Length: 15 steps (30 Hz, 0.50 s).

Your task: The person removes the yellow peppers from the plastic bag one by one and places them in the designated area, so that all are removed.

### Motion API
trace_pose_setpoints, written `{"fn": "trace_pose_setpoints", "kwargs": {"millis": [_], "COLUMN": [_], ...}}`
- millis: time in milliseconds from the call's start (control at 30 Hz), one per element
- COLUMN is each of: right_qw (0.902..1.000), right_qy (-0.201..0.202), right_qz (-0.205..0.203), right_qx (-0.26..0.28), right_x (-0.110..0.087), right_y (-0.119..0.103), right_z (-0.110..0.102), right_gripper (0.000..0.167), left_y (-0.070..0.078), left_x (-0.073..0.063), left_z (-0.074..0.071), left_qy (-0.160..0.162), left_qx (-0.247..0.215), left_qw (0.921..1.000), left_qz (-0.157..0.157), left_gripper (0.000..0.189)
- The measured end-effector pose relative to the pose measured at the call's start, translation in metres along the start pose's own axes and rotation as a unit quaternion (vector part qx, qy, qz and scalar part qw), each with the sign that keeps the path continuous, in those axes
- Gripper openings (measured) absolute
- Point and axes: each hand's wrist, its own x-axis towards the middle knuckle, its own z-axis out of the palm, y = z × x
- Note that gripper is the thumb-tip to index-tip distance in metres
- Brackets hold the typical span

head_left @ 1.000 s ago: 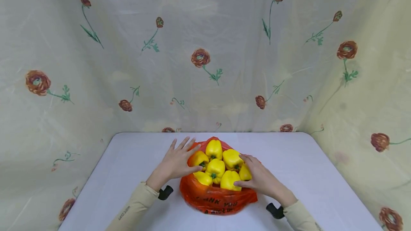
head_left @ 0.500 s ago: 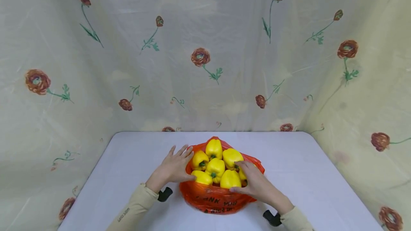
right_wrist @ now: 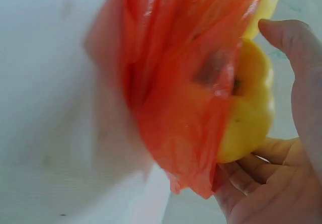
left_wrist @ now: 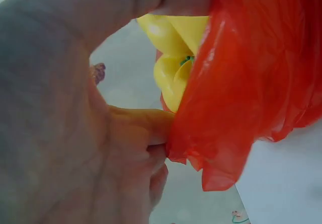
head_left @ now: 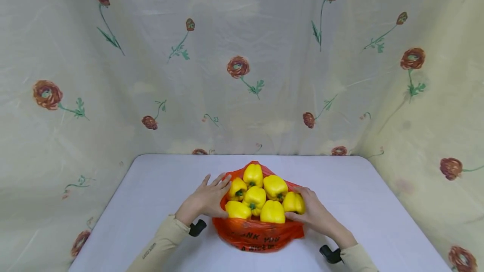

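A red plastic bag (head_left: 257, 235) with black lettering stands wide-mouthed on the table, filled with several yellow bell peppers (head_left: 254, 198). My left hand (head_left: 206, 200) rests against the bag's left rim, thumb toward the front and fingers spread toward the back. In the left wrist view its fingers (left_wrist: 143, 123) meet the red film (left_wrist: 226, 93) beside a pepper. At the opposite side, my right hand (head_left: 314, 211) spreads around the rightmost pepper (head_left: 293, 202). The right wrist view has its fingers (right_wrist: 241, 176) touching that pepper and the bag's edge, while the thumb (right_wrist: 284, 32) stands apart.
The white table (head_left: 162, 179) reaches back to a curtain (head_left: 264, 108) printed with red flowers. Black wrist mounts (head_left: 196, 228) sit below both hands.
My left hand has drawn back leftward from over the peppers to the bag's rim. The right hand dipped forward over the right pepper, then moved right, uncovering it.
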Motion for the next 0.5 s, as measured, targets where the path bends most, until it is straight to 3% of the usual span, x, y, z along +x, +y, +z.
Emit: {"fn": "trace_pose_setpoints", "kwargs": {"millis": [267,400,500], "right_qw": [0.9993,0.9986,0.9979], "right_qy": [-0.015,-0.016,-0.017], "right_qz": [0.007,0.005,0.004], "right_qx": [0.034,0.050,0.063], "right_x": [0.001,0.000,0.000], "right_y": [0.015,0.018,0.019], "right_z": [0.006,0.007,0.008], "right_gripper": [0.088,0.084,0.082], "left_y": [0.011,0.012,0.008], "left_x": [-0.005,-0.006,-0.007], "left_z": [0.004,0.016,0.031], "left_qy": [-0.032,-0.024,-0.007], "left_qx": [0.003,-0.006,-0.022], "left_qw": [0.9992,0.9988,0.9990], "left_qz": [-0.024,-0.043,-0.037], "left_gripper": [0.102,0.106,0.108]}}
